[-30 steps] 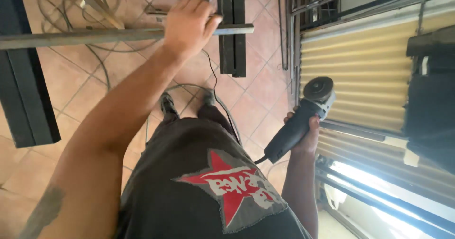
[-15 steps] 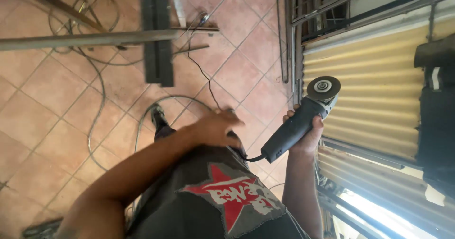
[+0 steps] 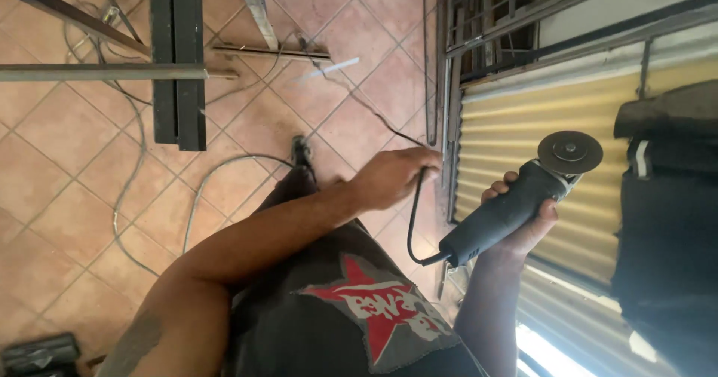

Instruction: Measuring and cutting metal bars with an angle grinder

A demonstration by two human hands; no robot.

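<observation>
My right hand [image 3: 523, 224] grips the dark body of an angle grinder [image 3: 516, 205], held up in front of my chest with its grey disc [image 3: 570, 152] pointing to the upper right. My left hand [image 3: 393, 176] reaches across my body and pinches the grinder's black power cord [image 3: 413, 220] a short way from the tool's tail. The cord loops down from those fingers into the back of the grinder. My dark shirt with a red star [image 3: 359, 310] fills the lower middle.
Terracotta floor tiles [image 3: 60, 220] lie below, strewn with cables [image 3: 202, 190]. A grey metal tube [image 3: 105, 72] crosses black steel bars [image 3: 177, 63] at upper left. A yellow corrugated sheet [image 3: 516, 123] and metal grille [image 3: 486, 18] stand at right, a dark object [image 3: 666, 220] beyond.
My left hand left the grey metal tube, came down across my body and took hold of the grinder's cord. The view shifted right; the grinder stayed in my right hand.
</observation>
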